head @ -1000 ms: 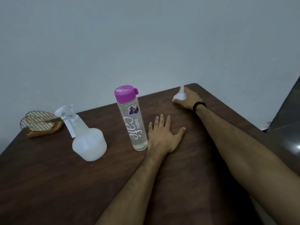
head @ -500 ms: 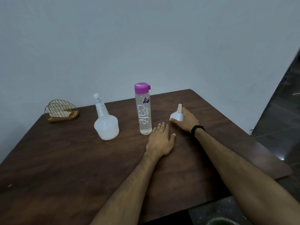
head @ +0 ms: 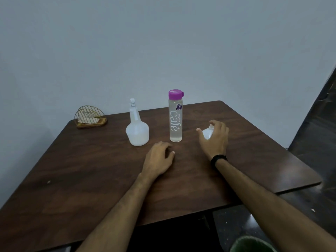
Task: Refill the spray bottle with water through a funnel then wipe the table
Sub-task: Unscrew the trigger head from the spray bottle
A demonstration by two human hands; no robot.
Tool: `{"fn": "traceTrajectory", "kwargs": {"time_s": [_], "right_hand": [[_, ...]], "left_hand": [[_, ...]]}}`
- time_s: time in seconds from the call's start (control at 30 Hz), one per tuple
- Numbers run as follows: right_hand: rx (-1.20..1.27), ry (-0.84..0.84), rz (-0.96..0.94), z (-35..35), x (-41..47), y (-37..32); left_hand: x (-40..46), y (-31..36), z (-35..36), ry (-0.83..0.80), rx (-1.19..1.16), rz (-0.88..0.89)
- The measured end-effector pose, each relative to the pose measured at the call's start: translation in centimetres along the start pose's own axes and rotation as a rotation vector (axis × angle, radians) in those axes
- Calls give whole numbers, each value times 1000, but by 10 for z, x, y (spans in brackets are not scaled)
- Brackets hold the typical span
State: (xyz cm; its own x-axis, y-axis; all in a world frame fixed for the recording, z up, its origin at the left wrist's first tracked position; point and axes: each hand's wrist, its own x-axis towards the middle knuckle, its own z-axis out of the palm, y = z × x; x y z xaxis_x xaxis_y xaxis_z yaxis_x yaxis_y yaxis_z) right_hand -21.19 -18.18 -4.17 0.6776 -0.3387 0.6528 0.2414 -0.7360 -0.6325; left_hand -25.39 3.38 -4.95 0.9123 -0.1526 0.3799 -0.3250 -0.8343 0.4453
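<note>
My right hand (head: 214, 138) is curled around the small white plastic funnel (head: 207, 133), just off the dark wooden worktop (head: 91, 170). The left hand (head: 159, 160) rests empty, loosely curled. The spray bottle of frosted white plastic (head: 136, 130) stands far left, still capped; I should unscrew its head first, keeping the funnel upright
</note>
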Motion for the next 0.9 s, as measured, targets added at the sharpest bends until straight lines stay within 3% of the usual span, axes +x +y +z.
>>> {"fn": "traceTrajectory", "kwargs": {"time_s": [0.07,0.2,0.3,0.37,0.6,0.77,0.9], "right_hand": [[74,-48,-107,8,-20,-25],[242,-352,-227,39,-56,-73],[245,-545,-233,69,-64,-96],[268,-584,-165,86,-60,-104],[436,-683,53,136,-37,-127],[504,-810,-5,155,-24,-123],[524,-794,-12,158,-24,-115]], "left_hand": [[-4,-9,-10,149,-31,-49],[-6,-29,-38,469,-85,-212],[2,-45,-62,586,-198,-388],[12,-59,-74,628,-294,-472],[64,-83,-103,500,-472,-419],[105,-83,-103,212,-562,-367],[103,-79,-91,164,-776,-269]]}}
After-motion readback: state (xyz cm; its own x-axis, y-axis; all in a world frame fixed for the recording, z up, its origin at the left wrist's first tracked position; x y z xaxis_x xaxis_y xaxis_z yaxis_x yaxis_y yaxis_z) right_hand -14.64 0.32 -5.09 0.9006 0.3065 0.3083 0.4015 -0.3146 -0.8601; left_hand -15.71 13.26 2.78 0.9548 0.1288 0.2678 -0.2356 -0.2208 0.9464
